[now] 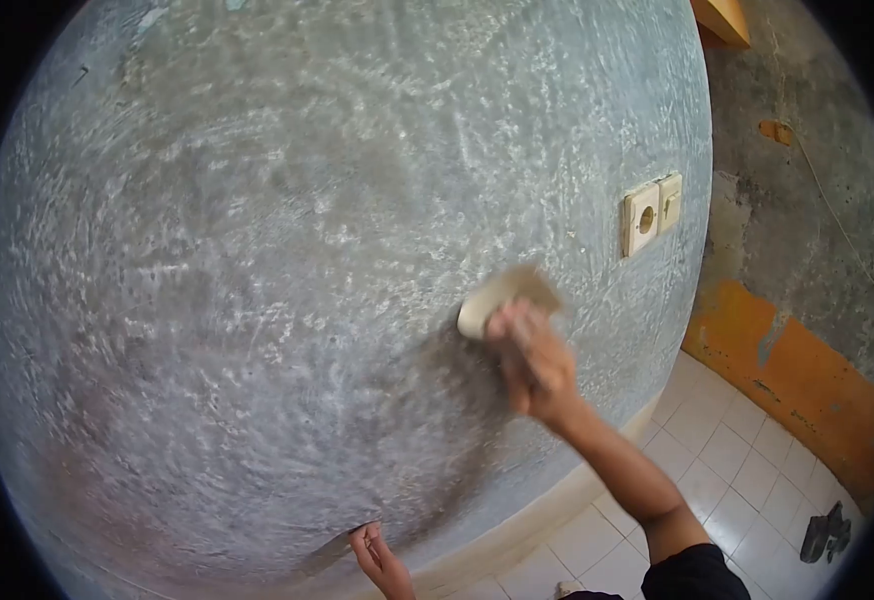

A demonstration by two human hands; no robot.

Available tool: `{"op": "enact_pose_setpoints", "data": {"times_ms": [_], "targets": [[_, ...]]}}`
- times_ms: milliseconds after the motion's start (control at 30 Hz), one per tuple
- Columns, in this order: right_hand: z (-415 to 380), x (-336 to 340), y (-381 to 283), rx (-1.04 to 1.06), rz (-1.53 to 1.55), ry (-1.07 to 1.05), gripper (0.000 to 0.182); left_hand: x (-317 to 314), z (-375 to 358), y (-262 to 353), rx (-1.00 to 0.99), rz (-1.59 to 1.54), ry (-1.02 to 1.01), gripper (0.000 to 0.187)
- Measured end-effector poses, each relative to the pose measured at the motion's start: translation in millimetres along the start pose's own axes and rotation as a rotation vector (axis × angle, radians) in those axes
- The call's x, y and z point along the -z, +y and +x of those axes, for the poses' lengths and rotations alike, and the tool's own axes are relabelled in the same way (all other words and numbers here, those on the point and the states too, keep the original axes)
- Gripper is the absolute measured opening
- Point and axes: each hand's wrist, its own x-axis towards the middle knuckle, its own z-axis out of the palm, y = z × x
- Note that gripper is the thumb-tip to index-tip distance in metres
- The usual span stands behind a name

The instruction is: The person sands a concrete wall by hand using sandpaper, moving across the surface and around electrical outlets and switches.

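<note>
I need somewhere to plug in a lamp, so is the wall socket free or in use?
Free: the socket's round recess is in plain view, with no plug or cord in it.

The gray wall (287, 250) looks like rough, streaky plaster; the pale handheld tool (483, 306) blurs too much to tell. The socket (643, 221) looks plastic, the floor tiles (725, 455) smooth and glossy, the black sleeve (695, 574) matt cloth.

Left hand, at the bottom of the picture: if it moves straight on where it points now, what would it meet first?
Most likely the grey wall: the left hand points up toward it, and nothing shows between them. Depth is unclear, so it may already be touching.
</note>
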Motion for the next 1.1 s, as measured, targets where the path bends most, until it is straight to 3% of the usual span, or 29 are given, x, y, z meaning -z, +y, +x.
{"op": "enact_pose_setpoints", "data": {"times_ms": [67, 133, 167, 200, 267, 333, 400, 533, 600, 700, 733, 800, 833, 900, 1000, 1100], "targets": [[45, 12, 27, -0.115, 0.077, 0.137, 0.048, -1, -1, 3, 0.004, 0.028, 0.008, 0.027], [109, 30, 45, -0.324, 0.118, 0.172, 0.032, -3, 2, 1, -0.009, -0.002, -0.002, 0.028], [149, 31, 65, -0.069, 0.059, 0.371, 0.028, -1, 4, -9, -0.023, -0.043, -0.016, 0.029], [182, 43, 69, -0.298, 0.036, 0.288, 0.028, 0, 7, -19, -0.038, -0.086, -0.028, 0.030], [253, 49, 88, -0.060, -0.066, 0.477, 0.030, 5, 13, -47, -0.225, 0.055, -0.016, 0.028], [310, 48, 91, 0.034, 0.071, 0.524, 0.043, 3, 14, -57, -0.331, 0.128, 0.020, 0.028], [337, 47, 80, -0.051, 0.003, 0.396, 0.043, -4, 13, -56, -0.348, 0.124, 0.079, 0.026], [306, 35, 56, 0.173, 0.084, 0.223, 0.046, -8, 11, -48, -0.357, 0.088, 0.113, 0.029], [265, 33, 46, 0.134, 0.146, 0.082, 0.045, -5, 14, -44, -0.363, 0.128, 0.085, 0.031], [196, 29, 35, 0.257, 0.164, -0.049, 0.047, 0, 21, -73, -0.102, 0.149, 0.043, 0.036], [176, 29, 34, 0.304, 0.204, -0.108, 0.049, -5, 17, -60, -0.110, 0.127, 0.066, 0.038], [140, 39, 34, 0.249, 0.168, -0.147, 0.039, -10, 3, -13, -0.130, 0.088, 0.112, 0.040], [133, 45, 40, 0.222, 0.160, -0.158, 0.042, -11, -3, 6, -0.151, 0.047, 0.118, 0.043], [128, 53, 49, 0.173, 0.151, -0.180, 0.049, -12, 3, -13, -0.186, 0.069, 0.137, 0.043], [164, 51, 65, 0.113, 0.106, 0.115, 0.042, -13, 2, -20, -0.211, 0.092, 0.092, 0.041], [222, 58, 105, -0.097, 0.195, 0.247, 0.043, -17, 1, -27, -0.273, 0.127, 0.063, 0.038]]}}
